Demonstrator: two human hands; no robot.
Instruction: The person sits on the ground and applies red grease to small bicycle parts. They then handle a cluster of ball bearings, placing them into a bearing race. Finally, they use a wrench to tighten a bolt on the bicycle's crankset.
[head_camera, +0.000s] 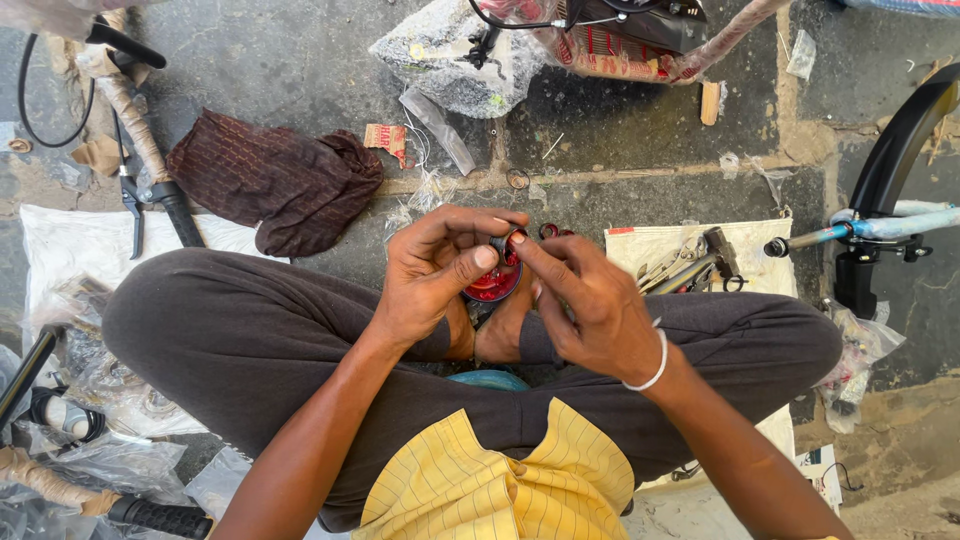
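Observation:
I sit cross-legged on a stone floor. My left hand (437, 268) pinches a small dark ring-shaped part (505, 240) between thumb and fingers. My right hand (585, 298) meets it from the right, its fingertips touching the same part. Just below the hands, by my feet, sits a small round red container (492, 287), partly hidden by my left thumb. A white bangle (652, 372) is on my right wrist.
A brown cloth (275, 180) lies at upper left beside a wrapped handlebar (140, 140) and pliers (132, 205). Metal tools (690, 262) rest on a white sack at right. A black mudguard (900, 135) and blue bicycle tube (880, 228) stand far right. Plastic-wrapped parts (455, 55) lie above.

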